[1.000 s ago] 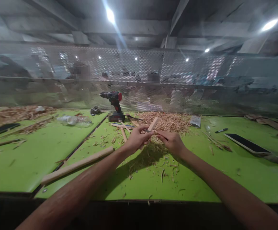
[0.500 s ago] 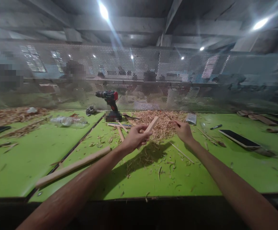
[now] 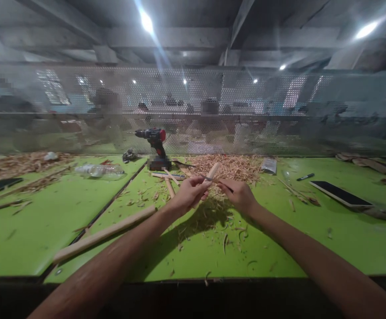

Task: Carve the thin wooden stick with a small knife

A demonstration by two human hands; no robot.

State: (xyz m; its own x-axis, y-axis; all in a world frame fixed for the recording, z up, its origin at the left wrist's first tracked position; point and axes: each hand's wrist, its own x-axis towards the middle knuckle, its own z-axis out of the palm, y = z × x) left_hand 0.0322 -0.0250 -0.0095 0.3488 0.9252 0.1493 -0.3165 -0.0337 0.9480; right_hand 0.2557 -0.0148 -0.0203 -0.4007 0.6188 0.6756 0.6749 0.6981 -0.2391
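Observation:
My left hand (image 3: 190, 193) is closed around a pale strip of wood (image 3: 214, 169), whose far end sticks up beyond the fingers. In my right hand (image 3: 241, 196) is a carving knife (image 3: 215, 180), gripped by its handle. The thin blade lies across the strip, close to my left thumb. Both hands are held above the green table, over a heap of curled wood shavings (image 3: 237, 170). A longer wooden bar (image 3: 106, 232) rests on the table left of my left forearm.
A cordless drill (image 3: 156, 144) stands behind my left hand, near a perforated screen (image 3: 193, 128). A clear plastic bottle (image 3: 99, 170) lies at left. On the right are a black-faced flat board (image 3: 341, 194), a marker (image 3: 305, 177) and a small clear packet (image 3: 269, 166).
My right hand has moved left and slightly down, bringing the knife onto the wood strip. My left hand keeps its hold. The view has shifted slightly.

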